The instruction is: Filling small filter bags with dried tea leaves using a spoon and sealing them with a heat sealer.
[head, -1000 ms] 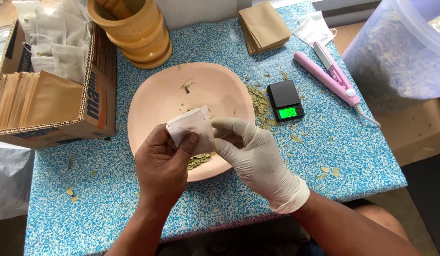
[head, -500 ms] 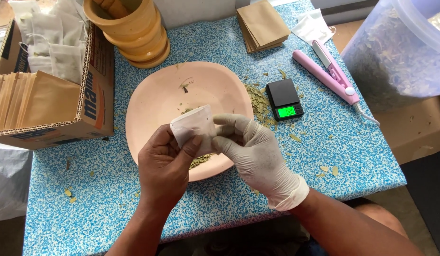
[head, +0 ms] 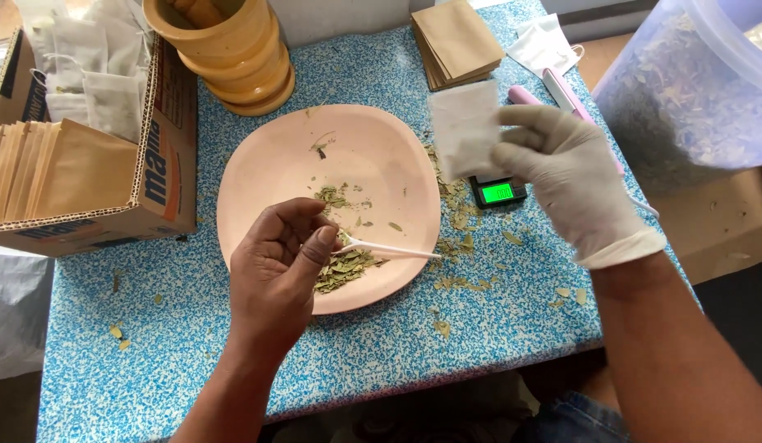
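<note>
White-gloved right hand point(head: 565, 176) pinches small white paper sachet point(head: 465, 129) at its ten o'clock; bare left hand point(head: 276, 271) pinches thin white plastic spoon point(head: 387, 249) over pink plate point(head: 270, 176).

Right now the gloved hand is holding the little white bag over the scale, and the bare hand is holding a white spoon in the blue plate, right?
Not quite: the plate is pink, not blue, as the head view shows. The gloved hand does hold the little white bag over the scale, and the bare hand holds the white spoon.
</note>
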